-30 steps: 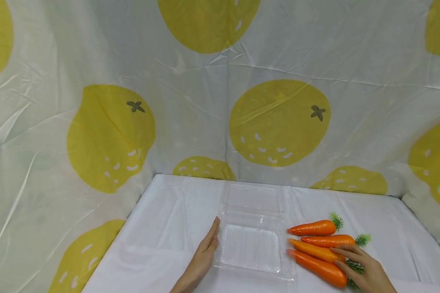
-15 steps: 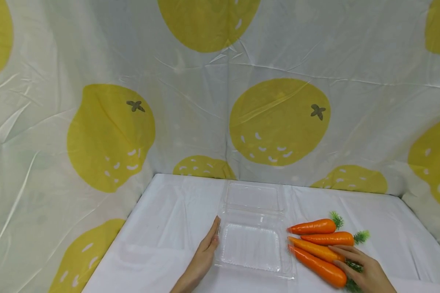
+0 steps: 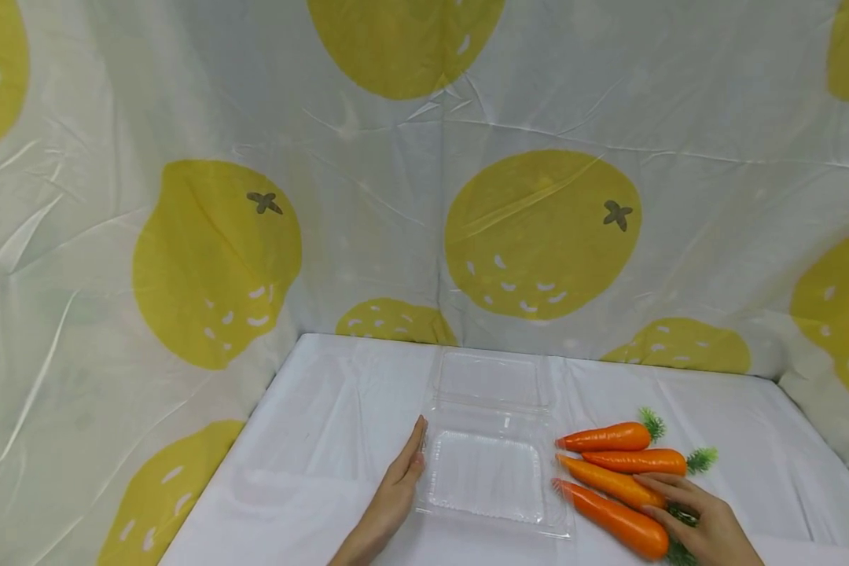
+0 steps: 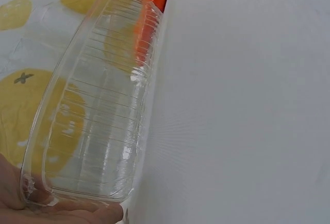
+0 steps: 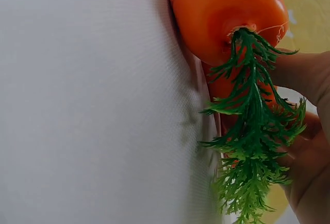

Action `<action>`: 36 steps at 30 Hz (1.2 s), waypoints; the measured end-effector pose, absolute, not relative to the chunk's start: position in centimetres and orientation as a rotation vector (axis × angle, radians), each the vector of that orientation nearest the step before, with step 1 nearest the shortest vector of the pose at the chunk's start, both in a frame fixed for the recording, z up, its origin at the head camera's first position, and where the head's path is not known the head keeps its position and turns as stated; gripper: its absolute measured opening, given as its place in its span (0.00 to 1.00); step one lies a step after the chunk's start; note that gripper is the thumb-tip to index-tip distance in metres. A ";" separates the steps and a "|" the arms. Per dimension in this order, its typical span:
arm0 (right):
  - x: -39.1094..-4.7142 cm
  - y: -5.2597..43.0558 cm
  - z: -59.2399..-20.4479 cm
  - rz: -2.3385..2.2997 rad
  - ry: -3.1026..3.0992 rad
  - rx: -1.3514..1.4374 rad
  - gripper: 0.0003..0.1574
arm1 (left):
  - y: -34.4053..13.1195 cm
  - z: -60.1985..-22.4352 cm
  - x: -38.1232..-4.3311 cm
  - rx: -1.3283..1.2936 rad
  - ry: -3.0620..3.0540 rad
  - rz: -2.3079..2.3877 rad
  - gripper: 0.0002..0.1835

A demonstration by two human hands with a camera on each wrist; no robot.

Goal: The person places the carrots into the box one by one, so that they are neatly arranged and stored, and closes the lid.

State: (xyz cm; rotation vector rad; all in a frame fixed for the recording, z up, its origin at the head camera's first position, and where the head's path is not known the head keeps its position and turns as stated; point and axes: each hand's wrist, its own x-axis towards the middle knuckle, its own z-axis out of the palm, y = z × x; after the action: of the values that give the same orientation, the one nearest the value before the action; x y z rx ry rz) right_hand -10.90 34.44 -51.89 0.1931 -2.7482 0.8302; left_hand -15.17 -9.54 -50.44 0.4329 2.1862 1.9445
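In the head view, a clear plastic clamshell container lies opened out, its lid folded back away from me. My left hand rests against the container's left side, fingers extended along it. To the container's right lie several carrots with green tops. My right hand pinches the thick end of a lighter orange carrot, thumb on the near side and fingers on the far side. The nearest carrot lies just in front of the thumb; its leafy top hangs before my hand in the right wrist view.
Two more carrots lie beyond the held one, the farthest carrot and a slimmer carrot. A white cloth covers the table. Behind and at the sides hangs a pale curtain printed with yellow lemons.
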 end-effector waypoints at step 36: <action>-10.5 33.7 -49.2 0.927 -2.752 0.075 0.24 | -9.6 -50.2 -15.2 0.440 2.171 1.929 0.32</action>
State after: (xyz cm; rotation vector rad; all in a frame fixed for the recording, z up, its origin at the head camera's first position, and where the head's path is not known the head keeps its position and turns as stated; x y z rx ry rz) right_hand -10.53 33.71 -49.22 0.0749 -2.7525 0.9270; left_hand -15.18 -9.62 -50.21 0.4397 2.1709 1.9292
